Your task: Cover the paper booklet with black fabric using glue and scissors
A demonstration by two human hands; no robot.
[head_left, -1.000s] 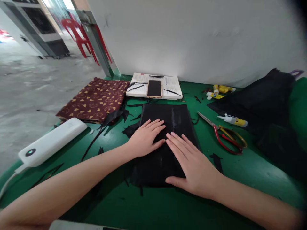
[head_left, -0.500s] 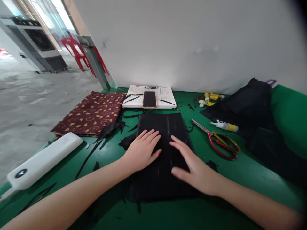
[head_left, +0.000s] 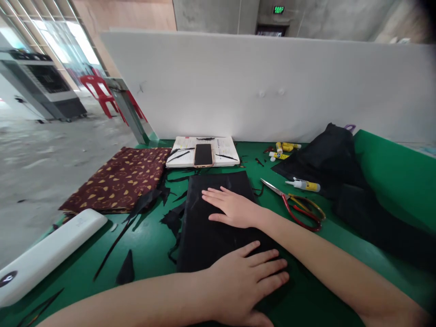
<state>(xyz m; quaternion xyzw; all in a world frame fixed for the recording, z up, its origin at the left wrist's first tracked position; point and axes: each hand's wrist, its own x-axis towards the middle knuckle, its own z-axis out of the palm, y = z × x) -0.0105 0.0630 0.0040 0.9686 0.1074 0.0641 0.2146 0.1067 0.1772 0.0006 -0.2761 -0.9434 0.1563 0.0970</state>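
A flat black rectangular piece (head_left: 200, 236), which looks like folded cloth, lies on the green table (head_left: 153, 254) in front of me. My right hand (head_left: 235, 208) rests flat on its upper part, fingers stretched out to the left. Lower down, my left hand (head_left: 247, 281) lies spread over the near right part, fingers pointing right. Both hands hold nothing. My left hand and forearm hide the near edge. Red-handled scissors (head_left: 296, 206) lie with blades parted to the right of the piece. Black scraps (head_left: 173, 218) are scattered along its left side.
Patterned maroon cloth (head_left: 116, 179) and a white elongated device (head_left: 51, 254) lie left. A phone (head_left: 203, 155) sits on an open book (head_left: 173, 156) at the back. Glue tubes (head_left: 288, 146), a glue bottle (head_left: 304, 184) and black fabric (head_left: 327, 154) lie right. A white partition (head_left: 204, 91) stands behind.
My left hand has moved right and nearer to me, now below the right hand. My right hand has slid up and left across the black piece. The view has tilted upward.
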